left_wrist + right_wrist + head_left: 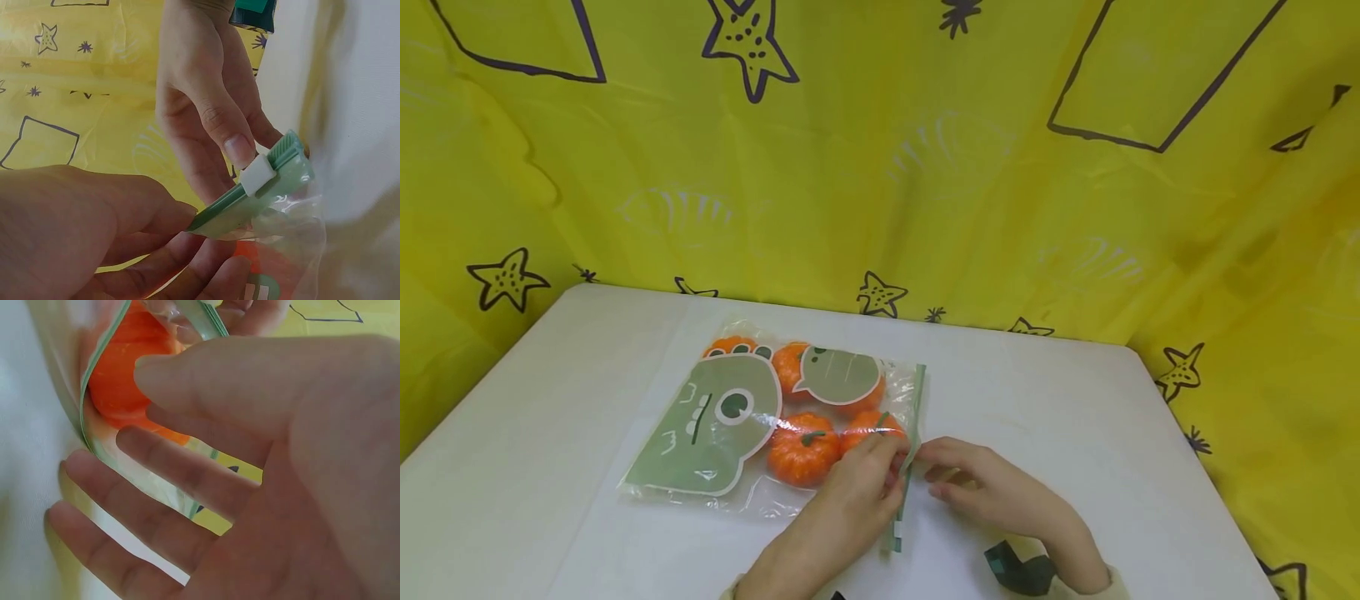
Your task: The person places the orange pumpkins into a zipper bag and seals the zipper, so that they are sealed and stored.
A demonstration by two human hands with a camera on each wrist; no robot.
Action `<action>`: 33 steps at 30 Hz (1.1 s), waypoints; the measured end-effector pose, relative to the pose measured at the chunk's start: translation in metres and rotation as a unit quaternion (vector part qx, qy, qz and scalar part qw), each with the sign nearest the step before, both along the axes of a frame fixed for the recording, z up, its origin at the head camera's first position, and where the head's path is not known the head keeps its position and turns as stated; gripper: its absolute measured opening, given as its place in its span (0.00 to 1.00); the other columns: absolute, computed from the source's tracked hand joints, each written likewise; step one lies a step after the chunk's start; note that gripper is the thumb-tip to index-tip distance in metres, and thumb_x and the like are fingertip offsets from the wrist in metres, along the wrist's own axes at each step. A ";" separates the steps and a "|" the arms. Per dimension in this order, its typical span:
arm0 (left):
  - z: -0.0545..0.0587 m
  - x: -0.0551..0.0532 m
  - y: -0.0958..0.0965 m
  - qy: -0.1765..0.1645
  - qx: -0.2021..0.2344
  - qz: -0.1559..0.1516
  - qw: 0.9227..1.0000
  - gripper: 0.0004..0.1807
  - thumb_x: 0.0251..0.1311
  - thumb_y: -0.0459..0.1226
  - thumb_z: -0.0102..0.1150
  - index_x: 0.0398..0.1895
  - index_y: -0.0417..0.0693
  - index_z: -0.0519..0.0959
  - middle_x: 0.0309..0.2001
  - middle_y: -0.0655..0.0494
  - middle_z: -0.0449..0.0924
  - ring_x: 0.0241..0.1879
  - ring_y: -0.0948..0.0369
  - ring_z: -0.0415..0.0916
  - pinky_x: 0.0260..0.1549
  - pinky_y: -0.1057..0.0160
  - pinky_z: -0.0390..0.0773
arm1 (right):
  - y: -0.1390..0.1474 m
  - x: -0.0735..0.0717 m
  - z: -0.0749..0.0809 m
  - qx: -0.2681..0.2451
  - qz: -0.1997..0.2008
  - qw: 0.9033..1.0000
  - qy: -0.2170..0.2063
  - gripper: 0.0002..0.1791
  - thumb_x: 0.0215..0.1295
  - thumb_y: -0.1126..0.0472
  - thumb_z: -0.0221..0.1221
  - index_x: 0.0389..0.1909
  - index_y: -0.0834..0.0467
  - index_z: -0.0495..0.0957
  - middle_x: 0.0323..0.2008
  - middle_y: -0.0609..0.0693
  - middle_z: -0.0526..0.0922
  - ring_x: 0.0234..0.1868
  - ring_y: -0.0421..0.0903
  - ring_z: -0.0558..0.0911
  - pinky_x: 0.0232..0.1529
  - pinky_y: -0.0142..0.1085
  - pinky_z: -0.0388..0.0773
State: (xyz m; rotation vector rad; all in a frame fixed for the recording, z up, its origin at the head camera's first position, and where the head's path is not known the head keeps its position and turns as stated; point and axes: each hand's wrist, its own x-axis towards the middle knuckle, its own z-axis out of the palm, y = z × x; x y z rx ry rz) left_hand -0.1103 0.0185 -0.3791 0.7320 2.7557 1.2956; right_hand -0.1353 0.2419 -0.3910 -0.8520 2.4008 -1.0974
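Note:
A clear zipper bag (715, 454) with a green one-eyed monster print lies on the white table. Several small orange toy pumpkins (803, 454) are inside it. My left hand (853, 496) pinches the bag's green zip edge (215, 209) between thumb and fingers. A white slider (257, 175) sits close to one end of that zip. At the bag's mouth, my right hand (1000, 492) has its fingers extended and spread beside the edge. In the right wrist view the mouth gapes, showing an orange pumpkin (134, 369) behind my thumb. Whether the right fingertips touch the bag I cannot tell.
The white table (1037, 400) reaches back to a yellow curtain (850, 183) printed with stars and shells. The curtain also hangs along both sides. A dark strap or device (1022, 571) is at my right wrist.

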 end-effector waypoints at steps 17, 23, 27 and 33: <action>-0.004 -0.004 -0.004 -0.020 0.025 -0.008 0.999 0.13 0.58 0.26 0.58 0.47 0.40 0.78 0.40 0.55 0.77 0.37 0.65 0.74 0.38 0.70 0.79 | -0.009 0.000 -0.007 0.029 -0.007 1.000 0.009 0.17 0.70 0.62 0.57 0.58 0.51 0.76 0.54 0.46 0.80 0.47 0.37 0.78 0.52 0.32 0.79; -0.004 -0.004 -0.004 -0.026 0.016 -0.013 0.999 0.14 0.59 0.28 0.59 0.48 0.39 0.78 0.40 0.54 0.79 0.37 0.65 0.74 0.38 0.70 0.80 | -0.001 0.001 -0.004 0.048 -0.055 0.997 -0.005 0.19 0.70 0.60 0.57 0.60 0.55 0.76 0.56 0.48 0.81 0.45 0.35 0.79 0.49 0.31 0.80; -0.003 -0.004 -0.006 -0.051 -0.004 -0.033 0.998 0.14 0.61 0.31 0.61 0.50 0.41 0.79 0.40 0.56 0.80 0.37 0.65 0.76 0.40 0.67 0.81 | 0.000 0.001 -0.002 0.060 -0.068 0.996 -0.005 0.18 0.71 0.58 0.57 0.59 0.56 0.77 0.54 0.47 0.83 0.46 0.36 0.80 0.48 0.32 0.80; -0.004 -0.005 -0.007 0.063 -0.064 0.006 0.996 0.11 0.60 0.33 0.64 0.46 0.47 0.84 0.38 0.59 0.80 0.40 0.63 0.75 0.44 0.63 0.80 | -0.005 -0.002 0.001 0.064 -0.082 0.994 -0.028 0.19 0.72 0.52 0.55 0.57 0.58 0.78 0.49 0.47 0.85 0.46 0.40 0.82 0.49 0.33 0.80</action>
